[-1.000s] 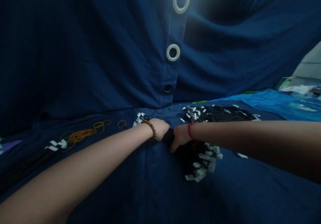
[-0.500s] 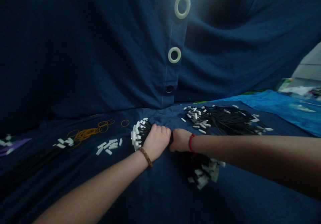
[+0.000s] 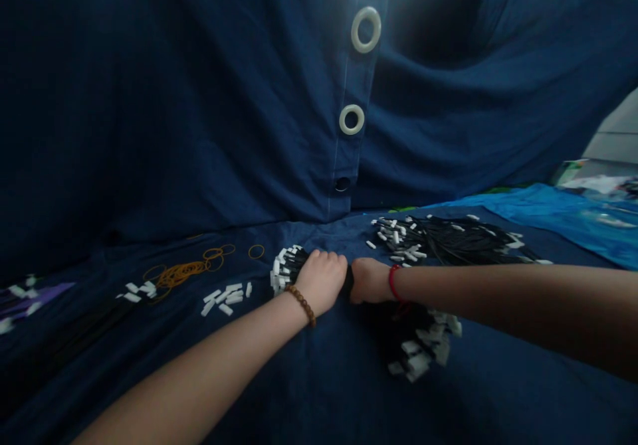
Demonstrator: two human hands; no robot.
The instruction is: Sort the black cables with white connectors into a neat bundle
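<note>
My left hand (image 3: pixel 323 277), with a brown bead bracelet at the wrist, is closed round a thick bundle of black cords (image 3: pixel 294 262). White tips on the cords fan out to the left of that fist. Close on its right, my right hand (image 3: pixel 369 280), wearing a red string bracelet, is wrapped round the same bundle. Below the right wrist hang the bundle's other ends (image 3: pixel 416 358), also white-tipped. The stretch of cord inside both fists is hidden.
Loose black cords with white tips (image 3: pixel 453 239) lie at the right. Small white pieces (image 3: pixel 228 297) and orange rubber bands (image 3: pixel 184 272) are spread on the left. Dark blue cloth with ring eyelets (image 3: pixel 351 119) rises behind. A bright blue sheet (image 3: pixel 553 216) is at far right.
The whole view has shifted slightly, so everything appears a little lower and further right. Both hands keep their hold on the bundle, with little other movement.
</note>
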